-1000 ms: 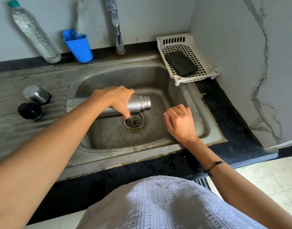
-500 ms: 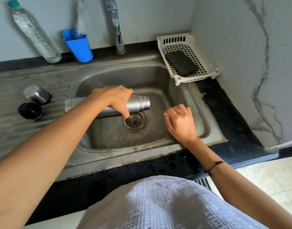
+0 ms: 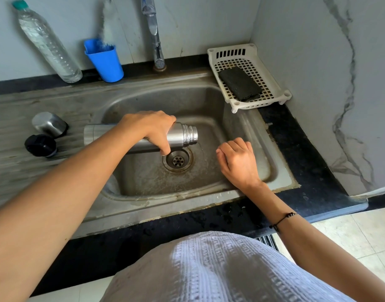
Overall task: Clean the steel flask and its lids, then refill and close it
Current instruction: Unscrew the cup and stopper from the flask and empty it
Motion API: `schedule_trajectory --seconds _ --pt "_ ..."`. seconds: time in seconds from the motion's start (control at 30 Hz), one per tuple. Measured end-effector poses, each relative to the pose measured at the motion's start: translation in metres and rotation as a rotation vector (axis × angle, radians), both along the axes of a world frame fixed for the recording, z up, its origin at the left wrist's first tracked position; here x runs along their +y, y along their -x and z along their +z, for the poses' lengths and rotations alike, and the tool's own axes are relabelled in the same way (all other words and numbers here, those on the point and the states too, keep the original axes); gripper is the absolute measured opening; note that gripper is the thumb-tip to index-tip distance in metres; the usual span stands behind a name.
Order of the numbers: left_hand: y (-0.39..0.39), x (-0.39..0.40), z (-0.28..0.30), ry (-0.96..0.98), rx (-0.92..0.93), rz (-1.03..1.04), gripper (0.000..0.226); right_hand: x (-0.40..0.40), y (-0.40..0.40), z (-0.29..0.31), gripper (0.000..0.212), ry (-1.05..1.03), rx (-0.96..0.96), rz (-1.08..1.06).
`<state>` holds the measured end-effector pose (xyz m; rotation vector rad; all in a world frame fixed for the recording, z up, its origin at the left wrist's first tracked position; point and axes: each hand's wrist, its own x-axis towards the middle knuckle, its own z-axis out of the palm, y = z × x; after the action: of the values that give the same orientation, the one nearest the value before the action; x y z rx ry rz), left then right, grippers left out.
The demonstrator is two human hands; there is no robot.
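Note:
My left hand (image 3: pixel 151 129) grips the steel flask (image 3: pixel 180 135) around its upper body and holds it sideways over the sink basin (image 3: pixel 209 105), its open threaded mouth pointing right, above the drain (image 3: pixel 177 160). My right hand (image 3: pixel 238 161) hovers over the basin's right side with fingers loosely curled, holding nothing. The steel cup lid (image 3: pixel 49 124) and the black inner lid (image 3: pixel 40 145) lie on the ribbed draining board (image 3: pixel 13 166) at the left.
A clear plastic water bottle (image 3: pixel 49 43) and a blue cup (image 3: pixel 105 61) holding a brush stand against the back wall. The tap (image 3: pixel 154 33) rises behind the basin. A white plastic rack (image 3: pixel 248 75) with a dark scrub pad (image 3: pixel 239 82) sits at the back right corner.
The flask has shifted slightly left in my left hand. My right hand has stayed in place.

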<state>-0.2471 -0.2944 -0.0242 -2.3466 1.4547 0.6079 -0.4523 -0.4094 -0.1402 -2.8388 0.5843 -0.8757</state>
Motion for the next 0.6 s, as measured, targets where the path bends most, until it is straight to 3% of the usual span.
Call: schedule_trajectory --seconds 0.6 --pt "0.0017 -0.0033 0.007 -0.028 -0.029 -0.017 0.071 0.0 0.0003 -0.0001 0.034 -0.005 0.005 0.011"
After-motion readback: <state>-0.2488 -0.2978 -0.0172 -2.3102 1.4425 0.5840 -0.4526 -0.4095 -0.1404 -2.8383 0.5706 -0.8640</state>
